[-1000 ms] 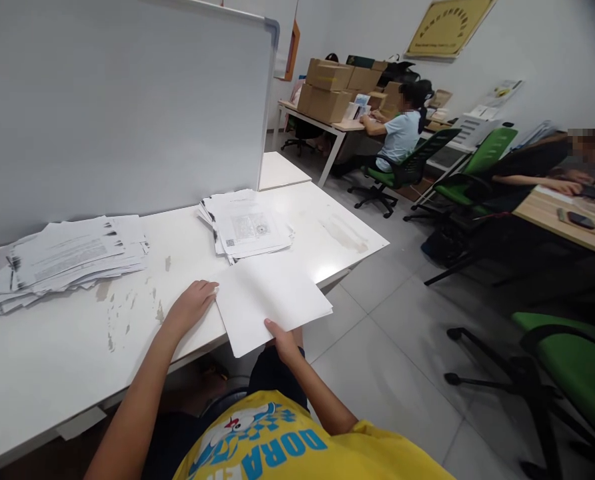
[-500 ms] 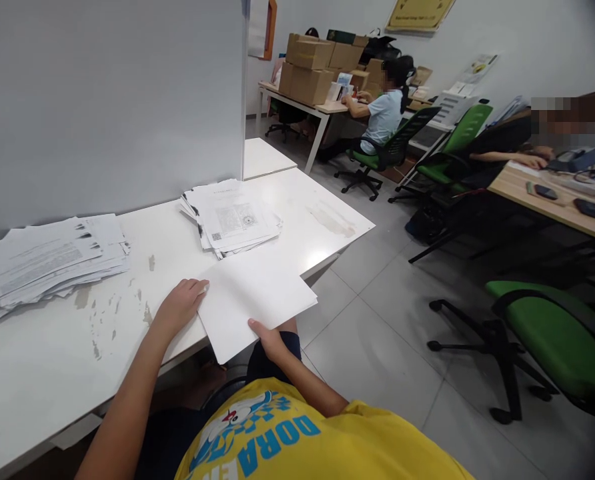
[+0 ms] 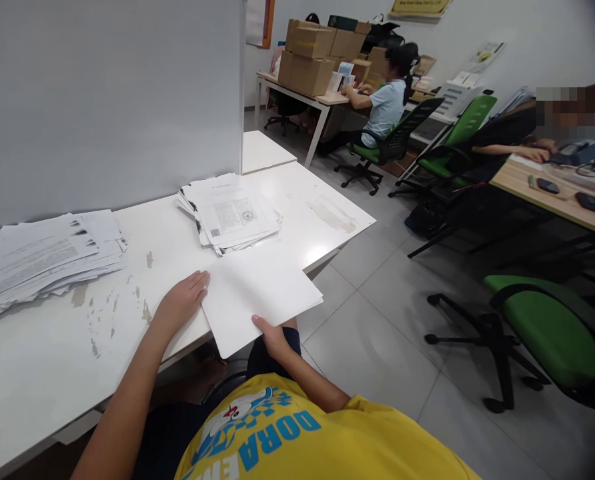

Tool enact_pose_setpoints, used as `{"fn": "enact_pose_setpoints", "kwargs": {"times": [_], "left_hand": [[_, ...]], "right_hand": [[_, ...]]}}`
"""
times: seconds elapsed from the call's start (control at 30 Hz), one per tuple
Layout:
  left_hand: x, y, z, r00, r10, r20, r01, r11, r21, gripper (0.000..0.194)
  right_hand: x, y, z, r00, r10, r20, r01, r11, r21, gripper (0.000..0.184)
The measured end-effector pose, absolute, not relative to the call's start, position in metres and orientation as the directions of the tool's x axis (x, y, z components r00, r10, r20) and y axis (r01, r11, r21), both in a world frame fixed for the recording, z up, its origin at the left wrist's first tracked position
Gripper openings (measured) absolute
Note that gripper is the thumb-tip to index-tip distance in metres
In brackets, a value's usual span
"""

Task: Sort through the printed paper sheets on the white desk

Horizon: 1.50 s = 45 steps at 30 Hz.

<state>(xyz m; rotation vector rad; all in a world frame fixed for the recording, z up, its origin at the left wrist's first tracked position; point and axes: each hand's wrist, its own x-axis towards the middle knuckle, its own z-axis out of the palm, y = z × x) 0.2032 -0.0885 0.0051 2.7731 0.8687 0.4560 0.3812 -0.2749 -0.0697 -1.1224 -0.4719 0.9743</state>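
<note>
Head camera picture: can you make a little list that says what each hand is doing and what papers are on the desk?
left hand: flat on the white desk, fingertips at the blank sheets' left edge
right hand: grips the near edge of the blank sheets
blank sheets: overhang the desk's front edge
printed pile: just behind the blank sheets
messy pile: far left
others: two people at other desks

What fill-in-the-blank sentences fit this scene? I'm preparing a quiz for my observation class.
1. The right hand grips the near edge of a blank ____ sheet.
2. The left hand rests flat on the ____ beside that sheet.
3. Two paper stacks lie on the table; the one with a QR code is on the person's ____.
4. The nearest chair has a ____ seat.

Missing words: white; table; right; green
</note>
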Motion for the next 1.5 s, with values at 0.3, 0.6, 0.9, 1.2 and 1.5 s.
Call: {"fn": "enact_pose_setpoints", "kwargs": {"times": [0.3,0.6,0.9,1.2,1.5], "left_hand": [[0.203,-0.089,-0.003,0.756,0.618,0.213,0.569,-0.783,0.251,0.053],[0.205,-0.09,0.0,0.759,0.625,0.181,0.574,-0.774,0.266,0.054],[0.204,-0.093,0.008,0.742,0.659,0.121,0.605,-0.737,0.302,0.048],[0.207,-0.097,0.003,0.747,0.61,0.266,0.555,-0.792,0.256,0.047],[0.207,-0.112,0.004,0.671,0.547,0.501,0.554,-0.818,0.152,0.038]], "right_hand": [[0.386,-0.274,-0.062,0.518,0.839,-0.165,-0.4,0.067,-0.914,0.077],[0.392,-0.271,-0.067,0.512,0.843,-0.165,-0.391,0.058,-0.918,0.075],[0.4,-0.268,-0.064,0.482,0.858,-0.178,-0.406,0.038,-0.913,0.075],[0.399,-0.267,-0.051,0.515,0.849,-0.12,-0.314,0.056,-0.948,0.078],[0.396,-0.276,0.004,0.593,0.786,0.177,0.115,0.134,-0.984,0.068]]}}
